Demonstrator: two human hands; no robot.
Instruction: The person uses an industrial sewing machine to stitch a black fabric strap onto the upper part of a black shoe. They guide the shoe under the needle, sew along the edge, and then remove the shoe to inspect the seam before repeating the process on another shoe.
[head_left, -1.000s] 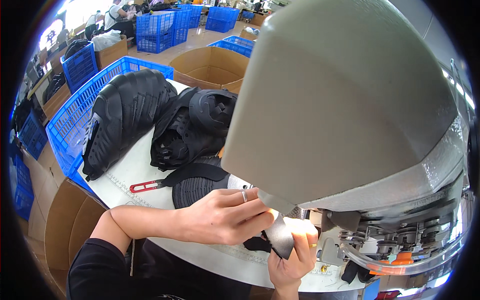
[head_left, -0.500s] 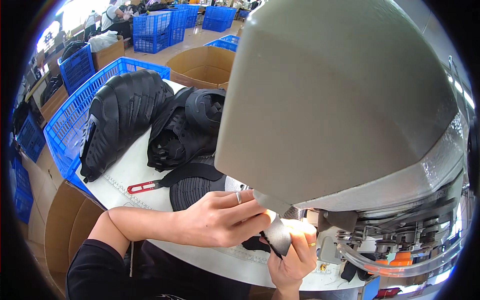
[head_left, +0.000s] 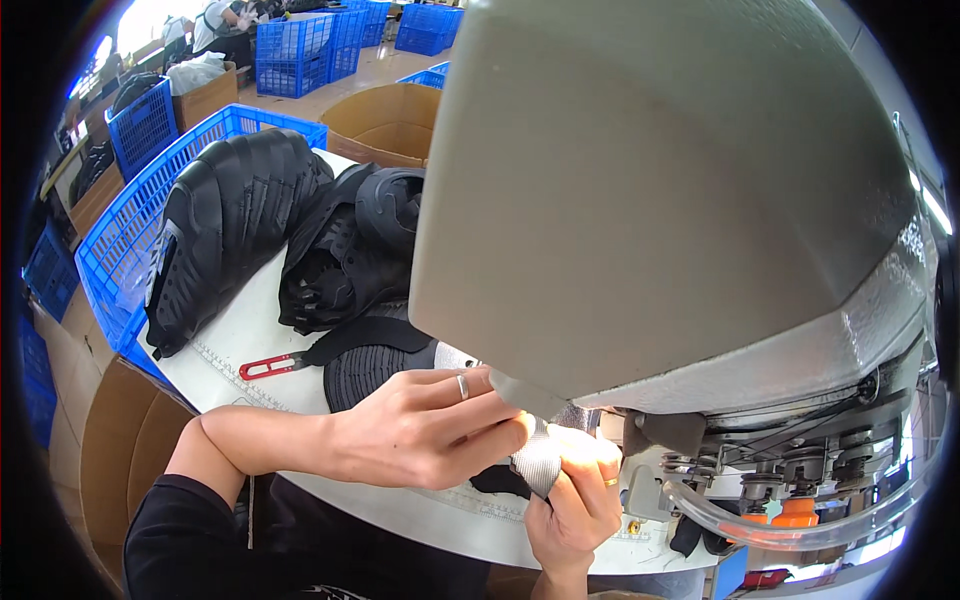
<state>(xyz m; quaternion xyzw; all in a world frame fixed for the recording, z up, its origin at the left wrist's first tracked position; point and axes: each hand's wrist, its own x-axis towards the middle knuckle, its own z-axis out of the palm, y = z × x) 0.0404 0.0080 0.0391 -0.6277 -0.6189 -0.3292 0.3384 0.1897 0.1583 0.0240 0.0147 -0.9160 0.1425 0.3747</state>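
Markings: graduations on the ruler tape stuck to the table; pale lettering on the dark shirt is cut off, and I can't read it.
Grey strip: between the two hands, just below the machine's lower edge.
Right hand: fingers curled closed on the strip's lower right side.
Left hand: fingers bent together, one tip touching the strip's upper end; from here I cannot tell whether it pinches.
Machine head: its big beige casing blocks my upper right and hides what lies behind, close above the left fingertips.
Tabletop: red snips beside a ribbed black piece; black moulded pads farther off.
Beyond: blue crate, round-looking cardboard box.
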